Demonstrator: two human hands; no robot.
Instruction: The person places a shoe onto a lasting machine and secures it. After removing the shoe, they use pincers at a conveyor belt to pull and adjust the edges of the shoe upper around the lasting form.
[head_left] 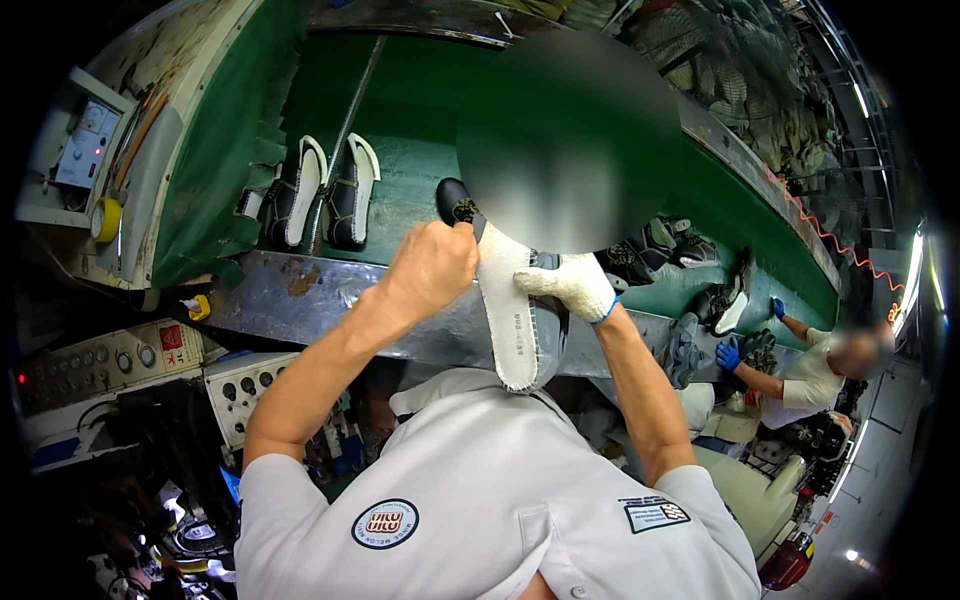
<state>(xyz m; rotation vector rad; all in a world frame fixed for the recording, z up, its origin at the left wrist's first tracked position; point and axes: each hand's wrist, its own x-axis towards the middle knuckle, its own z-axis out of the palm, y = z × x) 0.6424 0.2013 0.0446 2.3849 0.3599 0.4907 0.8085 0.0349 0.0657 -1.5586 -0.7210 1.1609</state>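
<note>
A shoe upper [508, 310] is held upside down in front of my chest, its long white insole board facing up with stitching round the edge. My right hand [572, 285], in a white knitted glove, grips its right side, the thumb lying on the board. Against the left edge, my bare left hand [435, 260] is closed in a fist; whatever its fingers hold is hidden. Just beyond that fist, a dark shoe part [457, 200] shows. A blurred round patch covers the area past the upper's far end.
Two black shoe uppers with white bottoms [322, 190] lie on the green belt [410, 110] at left. More shoes [650, 250] sit at right, where a co-worker in blue gloves [728, 353] works. A metal ledge [300, 290] borders the belt; control panels [110, 368] stand at lower left.
</note>
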